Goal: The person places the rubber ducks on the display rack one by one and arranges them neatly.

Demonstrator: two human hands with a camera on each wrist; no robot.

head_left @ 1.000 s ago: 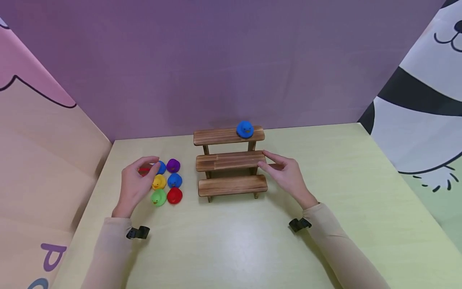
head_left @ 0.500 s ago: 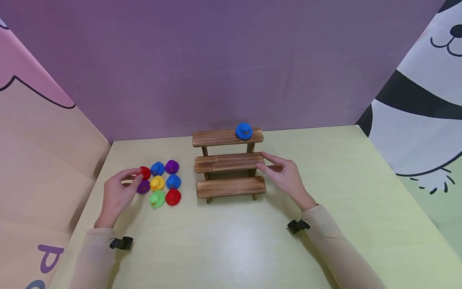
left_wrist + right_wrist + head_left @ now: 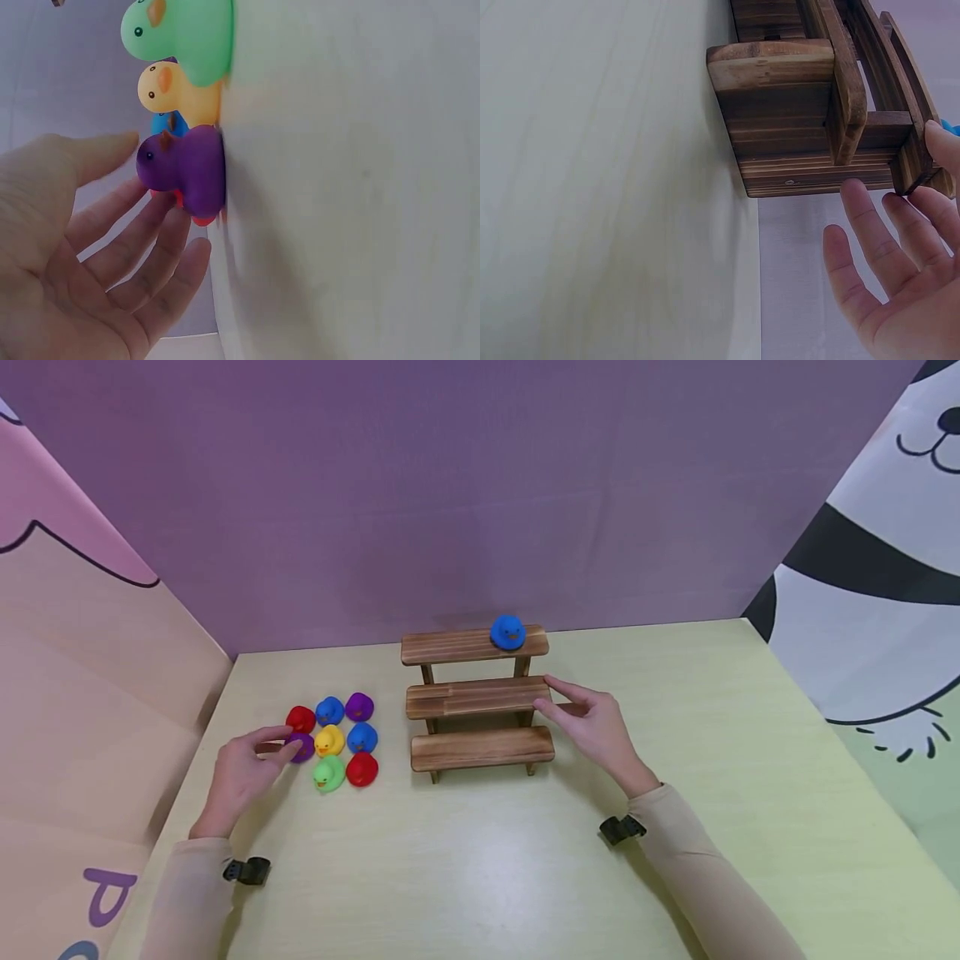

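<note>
My left hand is at the near left of the duck group, its thumb and fingers spread around a purple rubber duck. In the left wrist view the duck sits upright on the table, the thumb tip close by its head and the fingertips right at its other side. My right hand pinches the right end of the middle step of a three-step wooden stand. In the right wrist view, the thumb lies on the step's edge, other fingers below. A blue duck sits on the top step.
Beside the purple duck stand a red duck, a yellow duck, a green duck and several others, close together. The stand is right of them, near the purple back wall. Printed panels flank the table.
My left hand has drawn back left and toward me from over the red duck, uncovering it, and lowered to the purple duck. My right hand stays on the stand.
</note>
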